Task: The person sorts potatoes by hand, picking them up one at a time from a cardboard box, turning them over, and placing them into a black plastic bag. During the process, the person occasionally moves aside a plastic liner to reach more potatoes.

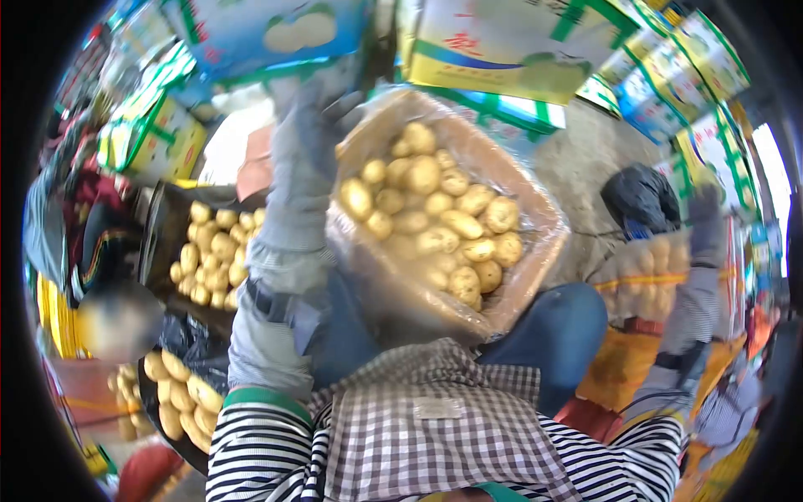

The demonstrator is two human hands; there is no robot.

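Note:
Between my knees stands a cardboard box [535, 201] lined with clear plastic and partly filled with potatoes [460, 222]. My left hand [322, 109], in a grey glove, reaches past the box's far left corner. Its fingers are blurred and lie near that corner, below a blue printed carton [276, 38]. Far out on the right, my right hand [707, 213] is gloved too and smeared by motion. It is beside a mesh bag of potatoes [648, 272], close to a black plastic bag [640, 197].
Left of me, a dark-lined crate [155, 243] and a black-lined container [150, 397] hold more potatoes. Printed cartons [519, 42] stand ahead, with more stacked at the right [711, 58]. A person [100, 226] is at the far left. Concrete floor [577, 159] shows right of the box.

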